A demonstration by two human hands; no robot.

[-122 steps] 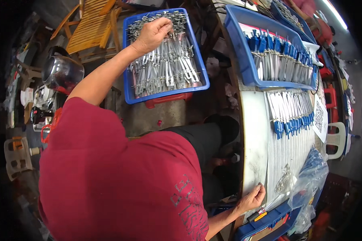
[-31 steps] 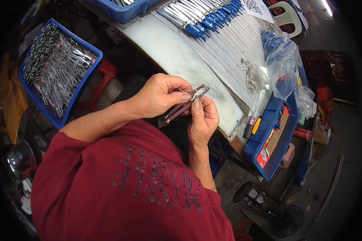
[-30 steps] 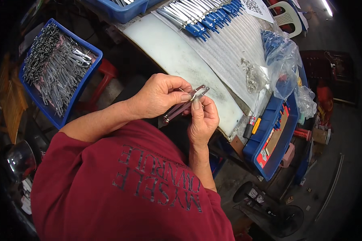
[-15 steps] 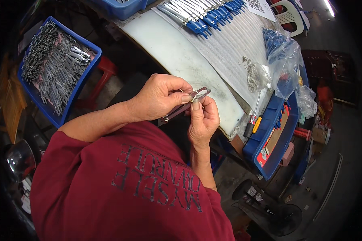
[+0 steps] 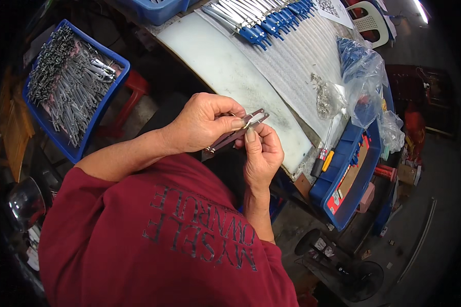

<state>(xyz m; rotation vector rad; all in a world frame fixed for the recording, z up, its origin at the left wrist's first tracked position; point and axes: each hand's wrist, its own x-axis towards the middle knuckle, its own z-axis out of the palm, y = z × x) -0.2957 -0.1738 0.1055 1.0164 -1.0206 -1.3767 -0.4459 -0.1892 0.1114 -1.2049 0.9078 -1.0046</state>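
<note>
My left hand (image 5: 202, 123) gripped a dark metal tool (image 5: 235, 134) near the white counter (image 5: 230, 66); my right hand (image 5: 261, 153) pinched its far end between thumb and fingers.

A dark-brown metal tool (image 5: 235, 134), blue crate (image 5: 107, 97) of grey parts, white worktop (image 5: 225, 66), dark-red shirt (image 5: 138, 240).

Blue crate (image 5: 115, 87) of metal parts, white table (image 5: 225, 61), plastic bags (image 5: 366, 82), screwdriver (image 5: 322, 153).

A bare strip of the tabletop (image 5: 225, 66) is left free along its near edge; farther in, it is blocked by blue-handled tools (image 5: 271, 23) and plastic bags (image 5: 361, 77).
</note>
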